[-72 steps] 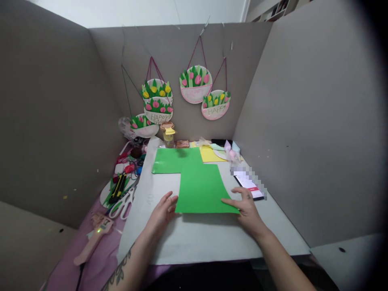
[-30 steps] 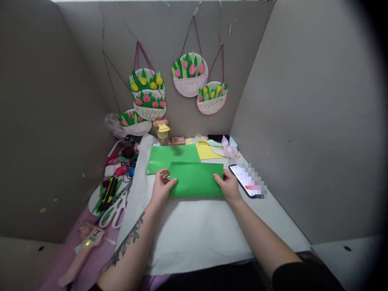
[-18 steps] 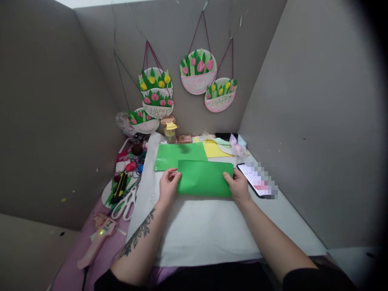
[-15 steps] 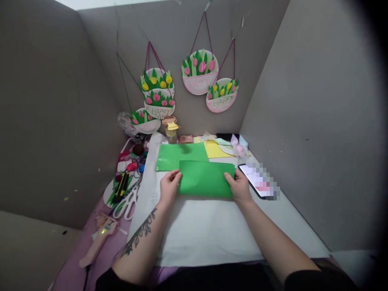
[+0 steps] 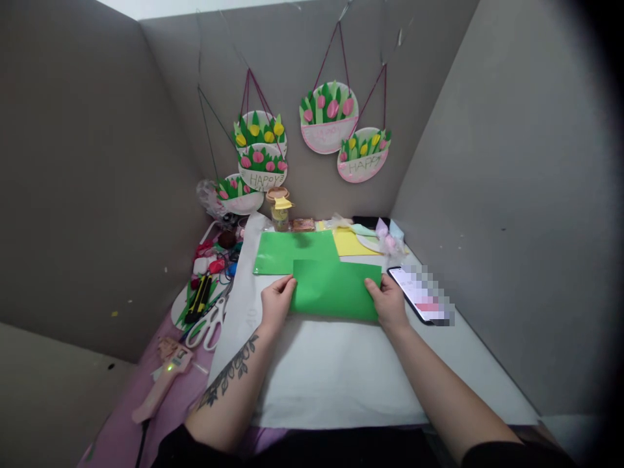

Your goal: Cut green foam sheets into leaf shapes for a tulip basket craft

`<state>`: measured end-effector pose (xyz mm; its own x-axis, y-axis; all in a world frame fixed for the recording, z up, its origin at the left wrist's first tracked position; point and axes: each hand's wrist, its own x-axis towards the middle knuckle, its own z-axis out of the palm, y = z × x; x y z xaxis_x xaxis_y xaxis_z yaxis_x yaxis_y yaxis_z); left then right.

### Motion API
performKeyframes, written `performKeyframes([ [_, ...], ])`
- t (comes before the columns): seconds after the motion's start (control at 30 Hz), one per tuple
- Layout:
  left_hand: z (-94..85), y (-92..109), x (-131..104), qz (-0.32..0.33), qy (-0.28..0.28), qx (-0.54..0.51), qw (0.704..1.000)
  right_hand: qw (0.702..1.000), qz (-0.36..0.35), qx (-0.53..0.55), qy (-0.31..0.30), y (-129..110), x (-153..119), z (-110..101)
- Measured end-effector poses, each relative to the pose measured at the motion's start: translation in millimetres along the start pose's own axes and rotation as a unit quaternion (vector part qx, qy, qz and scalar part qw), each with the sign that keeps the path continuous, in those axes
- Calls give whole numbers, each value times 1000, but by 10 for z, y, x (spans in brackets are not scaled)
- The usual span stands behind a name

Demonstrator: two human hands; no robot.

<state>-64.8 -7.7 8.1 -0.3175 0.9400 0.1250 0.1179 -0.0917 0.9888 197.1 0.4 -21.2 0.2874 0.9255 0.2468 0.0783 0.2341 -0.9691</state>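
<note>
A rectangular sheet of green paper (image 5: 336, 290) is held up over the white-covered table, its long side running left to right. My left hand (image 5: 277, 300) pinches its left edge between thumb and fingers. At the opposite edge, my right hand (image 5: 390, 300) grips it with the thumb on the near face and the fingers behind. Just beyond it lies a pack of green paper (image 5: 295, 252), partly covered by the held sheet. Yellow paper (image 5: 353, 242) lies to the right of that pack.
To the left are white-handled scissors (image 5: 208, 328), a yellow-and-black cutter (image 5: 199, 299) and a pink glue gun (image 5: 166, 383) with its light on. A phone (image 5: 414, 296) rests near the right wall. Paper-plate flower baskets (image 5: 329, 133) hang on the back wall, above a lidded cup (image 5: 279, 211).
The whole view has shifted slightly, so things appear a little farther right. Both hands keep their hold on the green paper, whose top edge now looks slightly more tilted.
</note>
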Motion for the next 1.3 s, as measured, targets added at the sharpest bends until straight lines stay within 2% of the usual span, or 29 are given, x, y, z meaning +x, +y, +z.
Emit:
performKeyframes([
  [0.2, -8, -16, -5, 8, -3, 24, 1000, 1000, 2, 9, -4, 25, 5, 3],
  [1.3, 23, -64, 3, 7, -18, 8, 1000, 997, 14, 70, 2, -24, 0, -10],
])
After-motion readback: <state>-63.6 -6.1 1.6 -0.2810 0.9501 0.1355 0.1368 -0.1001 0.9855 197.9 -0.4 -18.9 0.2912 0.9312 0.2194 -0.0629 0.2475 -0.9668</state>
